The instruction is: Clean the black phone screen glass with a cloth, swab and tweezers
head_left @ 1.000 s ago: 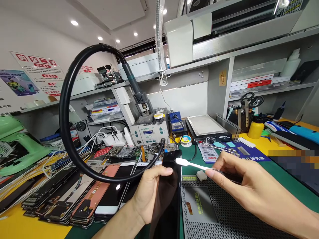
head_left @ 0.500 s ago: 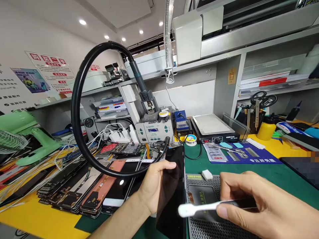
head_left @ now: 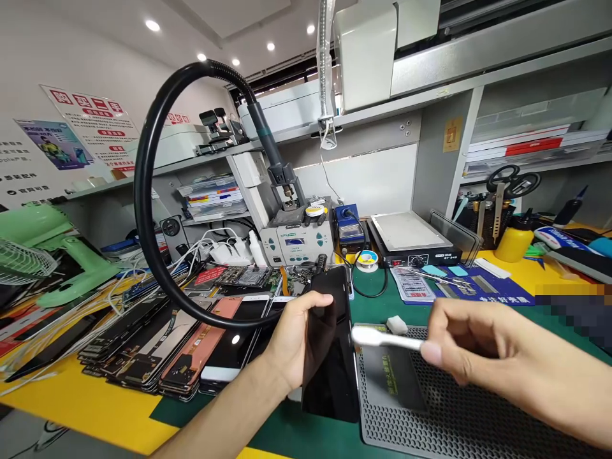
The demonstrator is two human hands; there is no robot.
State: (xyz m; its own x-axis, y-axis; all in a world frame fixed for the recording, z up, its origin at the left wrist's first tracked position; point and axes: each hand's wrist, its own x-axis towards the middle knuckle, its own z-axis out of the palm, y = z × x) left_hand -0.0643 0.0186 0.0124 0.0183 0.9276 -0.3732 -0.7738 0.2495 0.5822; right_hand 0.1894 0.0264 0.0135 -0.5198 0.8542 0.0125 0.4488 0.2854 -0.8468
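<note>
A black phone point(head_left: 332, 363) is held upright and slightly tilted in my left hand point(head_left: 294, 338), with the thumb over its dark glossy face. Between the thumb and fingers of my right hand point(head_left: 459, 347) is a white flat-ended tool point(head_left: 382, 338), its broad tip at the phone's right edge; whether it touches cannot be made out. Under the right hand lies a grey perforated mat point(head_left: 459, 408) with a dark rectangular area. A small white block point(head_left: 396, 325) sits at the mat's back edge.
Stacked phone screens point(head_left: 138, 344) lie to the left, beneath a looping black hose point(head_left: 143, 210). Behind stand a grey hot-air station point(head_left: 299, 242), a solder spool point(head_left: 367, 260) and a flat heating plate point(head_left: 408, 236). A blue mat point(head_left: 482, 287) holds metal tools, with a yellow bottle point(head_left: 514, 242) beyond.
My right hand and the white tool have moved up, and the tool lies more level. The phone's lower edge now shows. The view has shifted slightly.
</note>
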